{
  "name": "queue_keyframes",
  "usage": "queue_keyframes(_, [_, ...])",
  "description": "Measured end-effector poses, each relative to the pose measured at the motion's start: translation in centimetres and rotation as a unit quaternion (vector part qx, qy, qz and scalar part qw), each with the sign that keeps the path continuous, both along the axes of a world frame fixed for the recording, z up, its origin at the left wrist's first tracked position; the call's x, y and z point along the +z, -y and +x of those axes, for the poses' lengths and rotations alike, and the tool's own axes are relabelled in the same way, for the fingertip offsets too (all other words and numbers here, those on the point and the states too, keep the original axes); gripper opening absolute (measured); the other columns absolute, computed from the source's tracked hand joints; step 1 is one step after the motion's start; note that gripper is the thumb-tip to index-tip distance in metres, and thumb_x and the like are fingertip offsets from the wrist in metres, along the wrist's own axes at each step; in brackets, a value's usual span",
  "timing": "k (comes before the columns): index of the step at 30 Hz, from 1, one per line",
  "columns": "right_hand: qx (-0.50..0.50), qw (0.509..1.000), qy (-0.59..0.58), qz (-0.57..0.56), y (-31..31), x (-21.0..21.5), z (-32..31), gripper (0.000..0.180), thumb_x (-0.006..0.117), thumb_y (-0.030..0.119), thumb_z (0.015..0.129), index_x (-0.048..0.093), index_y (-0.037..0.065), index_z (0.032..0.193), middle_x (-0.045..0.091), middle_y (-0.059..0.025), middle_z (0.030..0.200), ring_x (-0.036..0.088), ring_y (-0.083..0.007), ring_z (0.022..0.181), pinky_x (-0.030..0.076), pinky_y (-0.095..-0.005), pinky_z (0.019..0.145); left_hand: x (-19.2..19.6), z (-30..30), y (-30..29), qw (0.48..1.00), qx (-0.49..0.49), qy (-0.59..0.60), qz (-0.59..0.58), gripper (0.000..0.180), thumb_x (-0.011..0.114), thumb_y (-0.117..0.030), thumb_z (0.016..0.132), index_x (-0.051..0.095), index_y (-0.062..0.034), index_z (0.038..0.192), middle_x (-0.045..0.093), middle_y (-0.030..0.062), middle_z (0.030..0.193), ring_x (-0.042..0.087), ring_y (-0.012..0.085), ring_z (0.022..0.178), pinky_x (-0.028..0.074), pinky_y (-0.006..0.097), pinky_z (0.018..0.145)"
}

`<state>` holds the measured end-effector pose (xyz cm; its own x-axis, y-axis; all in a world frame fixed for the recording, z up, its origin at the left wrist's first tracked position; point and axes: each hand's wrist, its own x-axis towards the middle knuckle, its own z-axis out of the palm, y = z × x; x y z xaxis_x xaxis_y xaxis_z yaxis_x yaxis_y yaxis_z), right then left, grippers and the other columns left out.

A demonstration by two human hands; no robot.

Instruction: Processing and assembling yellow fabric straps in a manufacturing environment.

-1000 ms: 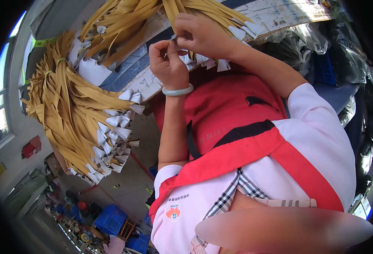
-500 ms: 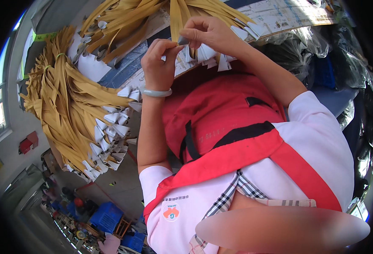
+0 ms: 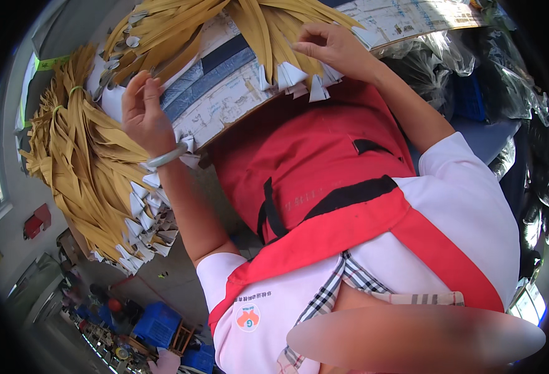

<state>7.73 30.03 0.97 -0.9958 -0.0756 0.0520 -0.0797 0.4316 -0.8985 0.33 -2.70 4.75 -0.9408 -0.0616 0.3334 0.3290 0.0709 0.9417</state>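
Tan straps: matt, look like woven cloth tape. White end tabs: paper-like, smooth, creased. Tabletop: white, scuffed, rough-looking, patchy. Blue strip on tabletop: smooth, slight sheen, wrinkled film look. Bangle: pale, polished, hard; stone, glass or plastic, can't tell. Apron: red cloth, matt, wrinkled. Shirt: white cloth, matt, soft folds. Bags: clear plastic film, glossy, crinkled. Crate: blue, looks like plastic.

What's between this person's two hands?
Between the left hand and right hand, the head view shows a blue band on the table, then, nearer the right hand, yellow straps with white ends.
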Motion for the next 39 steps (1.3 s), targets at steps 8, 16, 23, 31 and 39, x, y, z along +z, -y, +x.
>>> queue_keyframes(8, [0.075,0.975,-0.128,0.167,4.6,0.2,-1.2,0.019,0.069,0.023,0.087,0.065,0.004,0.088,0.062,-0.0092,0.084,0.06,-0.0293,0.08,0.047,-0.0377,0.07,-5.9,4.6,-7.1,0.883,-0.27,-0.119,-0.364,0.029,0.066,0.003,0.076,0.065,-0.0057,0.103,0.064,0.0128,0.104,0.06,0.0344,0.102,0.049,0.042,0.085])
queue_keyframes(16, [0.107,0.989,-0.09,0.05,4.0,-0.5,-1.2,0.018,0.066,0.021,0.091,0.067,0.004,0.096,0.064,-0.0081,0.091,0.062,-0.0231,0.084,0.048,-0.033,0.076,-4.5,3.6,-7.0,0.921,-0.261,-0.115,-0.266,0.018,0.075,0.001,0.073,0.068,-0.0036,0.09,0.064,0.0098,0.096,0.062,0.028,0.091,0.05,0.035,0.08])
queue_keyframes(23, [0.17,0.973,-0.056,-0.147,4.5,1.8,-2.8,0.013,0.06,0.015,0.098,0.063,0.003,0.103,0.058,0.0004,0.098,0.056,-0.0081,0.091,0.046,-0.0239,0.082,-2.3,2.8,-6.8,0.958,-0.282,0.044,0.032,0.013,0.075,0.003,0.08,0.066,0.0019,0.09,0.064,0.0042,0.095,0.059,0.0122,0.09,0.047,0.025,0.081])
queue_keyframes(31, [0.236,0.962,0.017,-0.136,4.3,4.6,-3.9,0.014,0.069,0.015,0.092,0.063,0.004,0.099,0.059,0.0021,0.093,0.056,-0.0056,0.088,0.047,-0.022,0.079,-2.4,2.2,-6.9,0.934,-0.281,0.161,0.149,0.01,0.069,-0.003,0.09,0.065,0.0004,0.099,0.065,0.0022,0.096,0.059,0.0087,0.087,0.047,0.021,0.08])
queue_keyframes(39, [0.264,0.94,0.063,-0.208,3.6,4.2,-5.3,0.012,0.07,0.015,0.09,0.065,0.005,0.093,0.062,0.0026,0.085,0.058,-0.0047,0.082,0.049,-0.0225,0.075,-1.5,1.3,-6.9,0.907,-0.334,0.19,0.175,0.012,0.07,-0.001,0.088,0.065,0.0019,0.099,0.068,0.0059,0.097,0.065,0.0115,0.087,0.052,0.024,0.081])
